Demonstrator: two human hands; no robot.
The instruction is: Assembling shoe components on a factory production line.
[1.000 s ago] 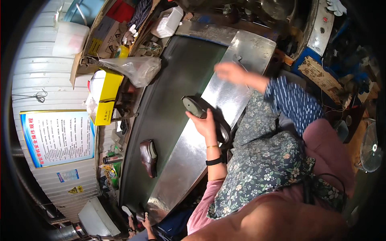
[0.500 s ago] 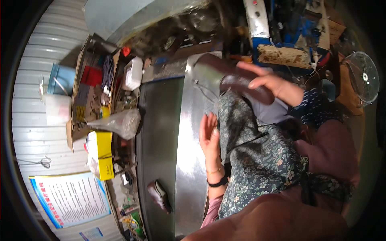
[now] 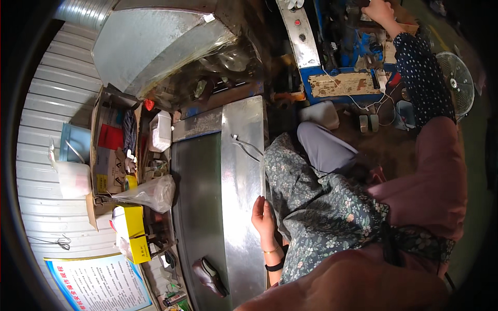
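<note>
My right hand (image 3: 381,12) reaches far up to the machine at the top right. Its fingers are bent in beside a dark upright part (image 3: 355,11); what they grip is too dark to make out. My left hand (image 3: 263,217) is at the bright metal ledge (image 3: 241,192), next to my flowered apron (image 3: 327,217). Its fingers are loosely stretched and hold nothing. On the dark conveyor belt (image 3: 197,207), a dark brown shoe (image 3: 209,276) lies beyond the left hand. A thin tool with two dark arms (image 3: 247,147) rests on the ledge.
A blue machine with a worn board (image 3: 342,85) stands ahead, and a round fan (image 3: 455,83) at the right. Above the belt's far end is a metal hood (image 3: 161,46). Boxes, including a yellow one (image 3: 136,233), and a plastic bag (image 3: 155,194) line the left side.
My right hand has moved up and away to the machine; the brown shoe it held over my lap is no longer clearly seen. My left hand has come down to the ledge. The whole view has shifted.
</note>
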